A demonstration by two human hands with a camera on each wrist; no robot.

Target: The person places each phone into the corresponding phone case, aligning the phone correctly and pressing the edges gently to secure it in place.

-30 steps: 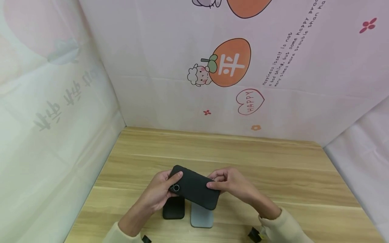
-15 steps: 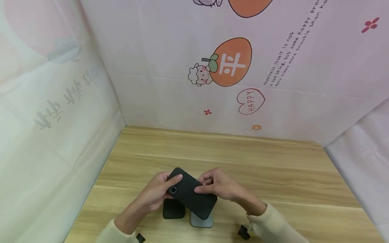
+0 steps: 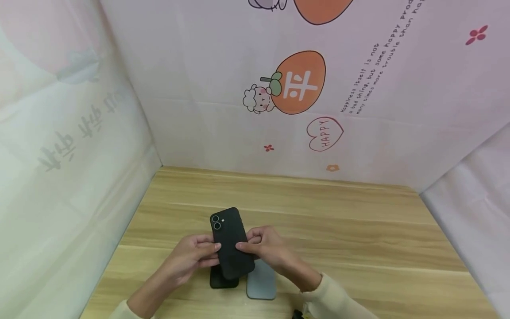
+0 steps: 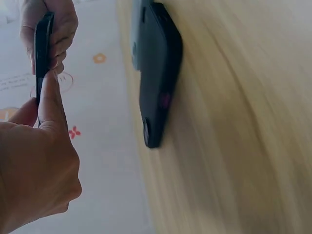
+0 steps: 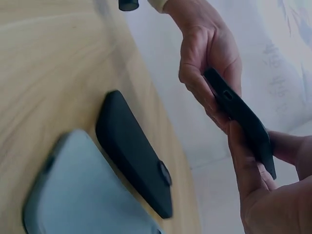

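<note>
A black smartphone [image 3: 232, 254] is held up between both hands, camera end pointing away, its back with two ringed lenses showing. On its left edge, my left hand [image 3: 187, 256] pinches it, thumb on the back and fingers underneath. The right hand [image 3: 272, 250] pinches the opposite edge the same way. Seen edge-on in the right wrist view, the held phone [image 5: 246, 122] shows a port slot at its end. Below lies a second black phone [image 3: 217, 279], partly covered by the raised one in the head view. Right beside it is a grey-blue phone [image 3: 261, 283].
The wood-grain table [image 3: 338, 221] extends to the back and right. White printed cloth [image 3: 207, 128] hangs behind it and along both sides. A small black object [image 3: 297, 314] shows by the right sleeve at the lower edge.
The held phone has turned from lying slantwise, camera end left, to nearly upright with its camera end pointing away. Both hands have shifted left, and the right hand has slid along its edge.
</note>
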